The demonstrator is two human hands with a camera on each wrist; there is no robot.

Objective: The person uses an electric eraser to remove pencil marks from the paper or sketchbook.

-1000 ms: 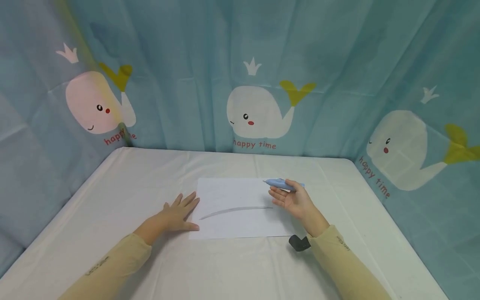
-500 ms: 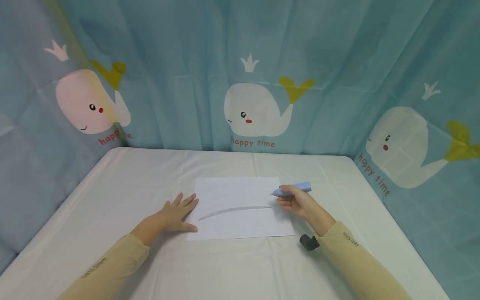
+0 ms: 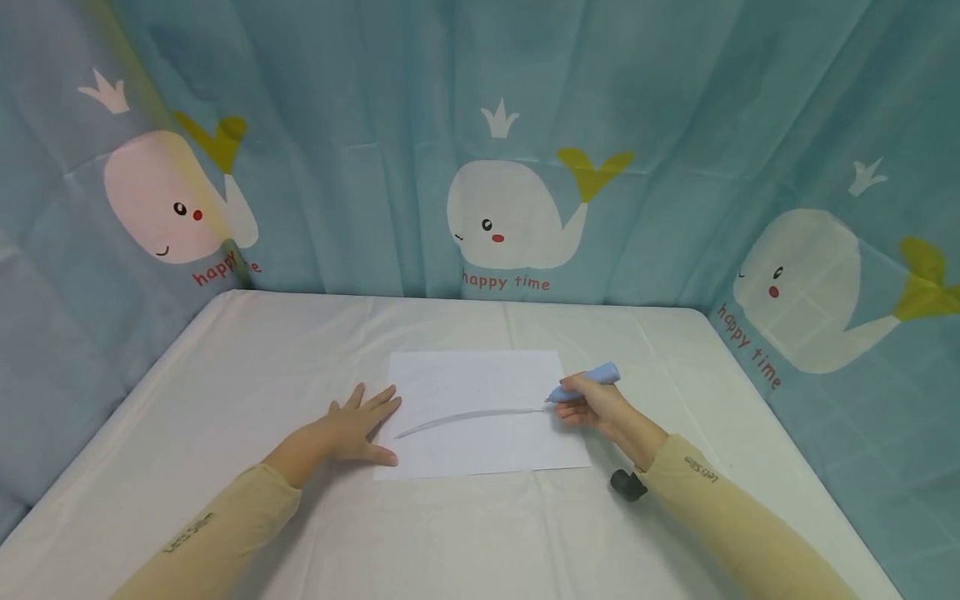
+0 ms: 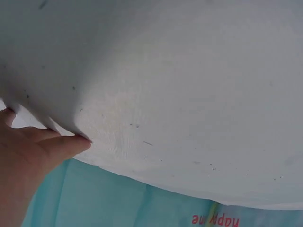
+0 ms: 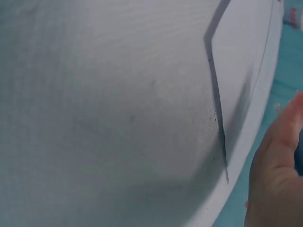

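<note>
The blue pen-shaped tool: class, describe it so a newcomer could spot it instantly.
On the white table lies a paper sheet. At its right edge, the right hand holds the tool, whose pale blue colour stands out against the white.

The pen (image 3: 601, 374) is blue, the paper (image 3: 474, 377) white.

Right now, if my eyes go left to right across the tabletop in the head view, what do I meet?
Left grip, an open hand → sheet of white paper → light-blue pen-shaped tool → right grip, the hand holding that tool.
</note>
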